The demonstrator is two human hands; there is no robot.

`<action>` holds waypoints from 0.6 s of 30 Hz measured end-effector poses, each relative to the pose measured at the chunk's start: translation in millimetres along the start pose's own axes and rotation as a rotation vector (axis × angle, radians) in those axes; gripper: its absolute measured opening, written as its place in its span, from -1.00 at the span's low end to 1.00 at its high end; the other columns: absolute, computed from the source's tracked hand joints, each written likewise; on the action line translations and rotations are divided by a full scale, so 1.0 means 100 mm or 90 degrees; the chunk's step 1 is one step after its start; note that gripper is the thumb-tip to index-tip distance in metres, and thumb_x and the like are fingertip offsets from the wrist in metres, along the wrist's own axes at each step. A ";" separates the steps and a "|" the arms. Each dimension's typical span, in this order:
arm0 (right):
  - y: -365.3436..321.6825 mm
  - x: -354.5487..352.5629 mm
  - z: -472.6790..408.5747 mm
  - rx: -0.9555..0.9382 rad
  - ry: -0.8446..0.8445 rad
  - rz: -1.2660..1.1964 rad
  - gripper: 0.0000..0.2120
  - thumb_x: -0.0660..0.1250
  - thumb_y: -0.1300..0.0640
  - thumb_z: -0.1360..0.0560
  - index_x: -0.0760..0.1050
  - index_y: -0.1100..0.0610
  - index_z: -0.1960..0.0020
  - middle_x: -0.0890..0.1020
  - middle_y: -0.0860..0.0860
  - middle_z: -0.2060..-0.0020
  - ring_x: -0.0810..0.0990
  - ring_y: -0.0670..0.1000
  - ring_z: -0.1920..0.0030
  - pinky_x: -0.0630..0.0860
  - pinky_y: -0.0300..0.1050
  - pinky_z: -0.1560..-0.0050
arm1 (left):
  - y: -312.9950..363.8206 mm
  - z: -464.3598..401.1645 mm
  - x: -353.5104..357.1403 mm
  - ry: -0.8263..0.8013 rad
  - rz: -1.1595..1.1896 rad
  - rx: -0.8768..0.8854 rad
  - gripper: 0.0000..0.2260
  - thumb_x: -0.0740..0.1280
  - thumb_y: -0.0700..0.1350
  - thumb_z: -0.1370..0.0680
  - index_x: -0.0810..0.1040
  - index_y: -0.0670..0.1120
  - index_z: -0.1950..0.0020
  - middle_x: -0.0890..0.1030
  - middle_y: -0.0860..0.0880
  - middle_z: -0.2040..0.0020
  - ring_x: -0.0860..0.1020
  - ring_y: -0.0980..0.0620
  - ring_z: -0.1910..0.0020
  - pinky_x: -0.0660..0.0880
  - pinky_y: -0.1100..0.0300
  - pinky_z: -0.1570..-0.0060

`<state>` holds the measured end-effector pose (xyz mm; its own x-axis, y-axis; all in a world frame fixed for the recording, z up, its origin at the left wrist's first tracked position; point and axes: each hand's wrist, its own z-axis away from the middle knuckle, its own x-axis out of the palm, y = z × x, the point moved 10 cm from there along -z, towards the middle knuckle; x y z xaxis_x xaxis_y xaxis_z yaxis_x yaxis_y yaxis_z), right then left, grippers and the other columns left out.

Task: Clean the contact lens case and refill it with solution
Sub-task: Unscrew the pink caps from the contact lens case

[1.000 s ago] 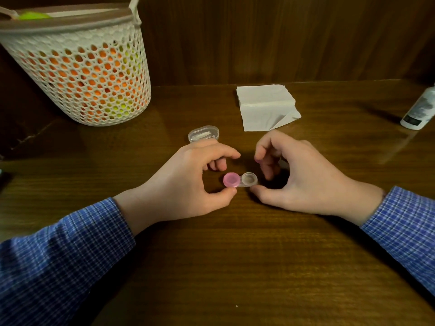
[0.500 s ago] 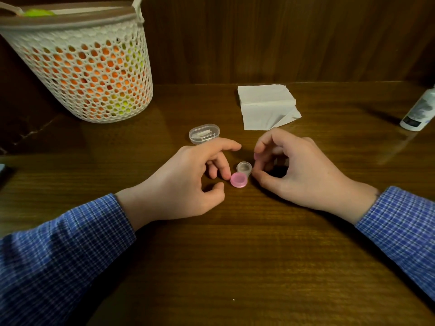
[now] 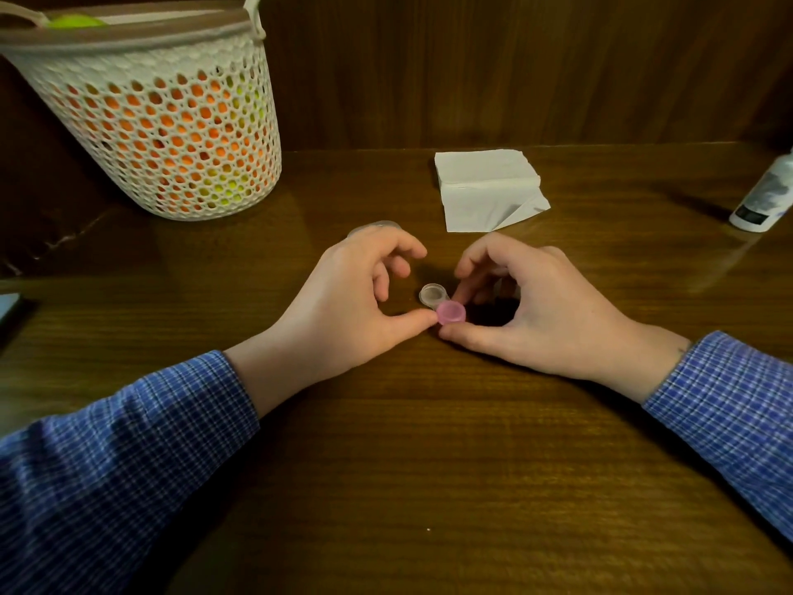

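The contact lens case lies on the wooden table between my hands. Its pink cap (image 3: pixel 450 313) is on the near end and its clear uncapped well (image 3: pixel 432 293) is on the far end. My right hand (image 3: pixel 528 302) pinches the pink cap between thumb and curled fingers. My left hand (image 3: pixel 356 298) has its thumb tip touching the cap's left side, and its other fingers are curled above the table and hold nothing. The white solution bottle (image 3: pixel 764 195) stands at the far right edge.
A stack of white tissues (image 3: pixel 485 186) lies behind my hands. A small clear plastic container (image 3: pixel 373 225) peeks out behind my left hand. A white perforated basket (image 3: pixel 150 122) stands at the back left. A dark flat object (image 3: pixel 8 307) sits at the left edge.
The case has turned, so its pink end now points toward me. My right hand has closed on the pink cap. My left hand has shifted forward, hiding most of the clear container.
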<state>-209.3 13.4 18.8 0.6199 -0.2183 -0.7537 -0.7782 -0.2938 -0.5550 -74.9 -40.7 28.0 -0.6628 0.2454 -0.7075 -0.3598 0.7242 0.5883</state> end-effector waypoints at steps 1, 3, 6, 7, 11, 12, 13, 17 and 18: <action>0.00 0.00 0.00 0.001 0.000 0.001 -0.54 0.55 -0.24 -0.35 0.49 -0.10 -0.13 0.66 -0.27 0.13 0.65 -0.26 0.03 0.60 -0.35 0.02 | -0.01 0.00 0.00 0.001 0.007 -0.006 -0.41 0.51 0.18 -0.35 0.55 0.01 -0.32 0.58 0.15 0.12 0.63 0.09 0.19 0.65 0.17 0.17; 0.01 0.01 -0.01 0.004 0.002 0.000 -0.56 0.54 -0.23 -0.36 0.49 -0.10 -0.12 0.66 -0.27 0.13 0.65 -0.27 0.03 0.58 -0.36 0.00 | -0.03 -0.02 0.03 -0.007 0.019 -0.016 -0.41 0.53 0.18 -0.35 0.55 0.02 -0.33 0.61 0.16 0.09 0.63 0.20 0.23 0.57 0.33 0.23; 0.01 0.02 0.00 -0.002 -0.006 -0.011 -0.61 0.52 -0.18 -0.41 0.49 -0.08 -0.14 0.68 -0.26 0.11 0.66 -0.25 0.01 0.58 -0.33 -0.05 | -0.06 -0.03 0.06 -0.032 0.035 -0.019 -0.41 0.56 0.14 -0.38 0.53 0.03 -0.37 0.65 0.14 -0.09 0.62 0.23 0.26 0.50 0.41 0.32; 0.01 0.03 0.00 -0.004 -0.010 -0.013 -0.62 0.52 -0.15 -0.43 0.49 -0.07 -0.15 0.68 -0.25 0.10 0.66 -0.24 0.01 0.58 -0.32 -0.06 | -0.07 -0.03 0.07 -0.040 0.042 -0.020 -0.40 0.57 0.11 -0.39 0.53 0.03 -0.39 0.65 0.13 -0.13 0.64 0.19 0.22 0.51 0.39 0.32; 0.01 0.04 0.00 -0.014 -0.021 -0.026 -0.66 0.54 -0.04 -0.48 0.49 -0.06 -0.17 0.70 -0.23 0.09 0.67 -0.23 -0.01 0.57 -0.32 -0.11 | -0.14 -0.03 0.10 -0.066 0.077 -0.030 -0.40 0.60 0.02 -0.41 0.51 0.03 -0.41 0.69 0.13 -0.10 0.67 0.08 0.13 0.55 0.32 0.26; 0.01 0.04 0.00 -0.017 -0.024 -0.029 -0.66 0.53 -0.02 -0.48 0.49 -0.06 -0.17 0.70 -0.23 0.08 0.67 -0.23 -0.01 0.56 -0.33 -0.12 | -0.14 -0.02 0.10 -0.072 0.084 -0.027 -0.41 0.60 0.01 -0.41 0.51 0.03 -0.40 0.70 0.13 -0.08 0.67 0.07 0.13 0.55 0.31 0.25; 0.01 0.05 0.00 -0.020 -0.027 -0.032 -0.67 0.53 0.00 -0.49 0.49 -0.06 -0.17 0.70 -0.24 0.07 0.67 -0.23 -0.02 0.55 -0.35 -0.13 | -0.14 -0.02 0.11 -0.076 0.086 -0.022 -0.41 0.60 0.00 -0.41 0.51 0.02 -0.40 0.71 0.14 -0.06 0.67 0.06 0.13 0.55 0.30 0.24; 0.02 0.06 0.01 -0.019 -0.036 -0.028 -0.66 0.52 0.01 -0.48 0.48 -0.07 -0.19 0.69 -0.25 0.06 0.65 -0.26 -0.04 0.51 -0.40 -0.16 | -0.13 -0.01 0.13 -0.085 0.084 -0.012 -0.43 0.61 -0.02 -0.41 0.52 0.02 -0.39 0.73 0.17 0.01 0.67 0.05 0.15 0.57 0.28 0.24; 0.02 0.06 0.01 -0.014 -0.039 -0.024 -0.66 0.51 0.00 -0.48 0.49 -0.08 -0.19 0.68 -0.25 0.05 0.65 -0.26 -0.03 0.54 -0.38 -0.13 | -0.14 -0.01 0.13 -0.085 0.086 -0.017 -0.43 0.61 -0.03 -0.41 0.53 0.02 -0.38 0.74 0.17 0.01 0.67 0.05 0.15 0.57 0.28 0.24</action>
<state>-207.4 12.1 12.5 0.6406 -0.1496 -0.7532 -0.7518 -0.3218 -0.5755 -79.3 -48.3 10.9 -0.6133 0.4241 -0.6664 -0.2925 0.6618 0.6903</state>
